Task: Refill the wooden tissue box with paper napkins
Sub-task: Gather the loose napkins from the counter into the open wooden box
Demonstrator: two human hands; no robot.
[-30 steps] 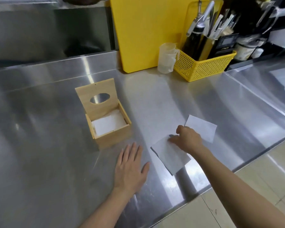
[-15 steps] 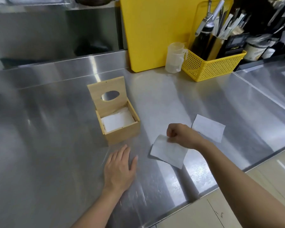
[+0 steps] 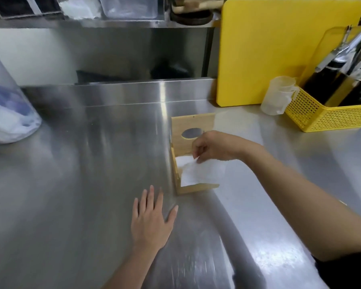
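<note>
The wooden tissue box (image 3: 196, 188) stands on the steel counter with its lid (image 3: 193, 124), which has an oval hole, tipped up at the back. White napkins lie inside. My right hand (image 3: 214, 147) hovers over the box, pinching a white paper napkin (image 3: 200, 171) that hangs into the opening and over the right wall. My left hand (image 3: 151, 221) lies flat on the counter, fingers spread, just in front and to the left of the box, not touching it.
A yellow cutting board (image 3: 279, 49) leans at the back right, beside a clear plastic cup (image 3: 278, 95) and a yellow basket (image 3: 325, 113) of utensils. A clear plastic bag (image 3: 6, 113) sits at the far left. The counter edge (image 3: 313, 259) runs along the right.
My right hand lifted the napkin off the counter and carried it left to the box. The view swung left, so the second loose napkin is out of sight. My left hand stayed flat.
</note>
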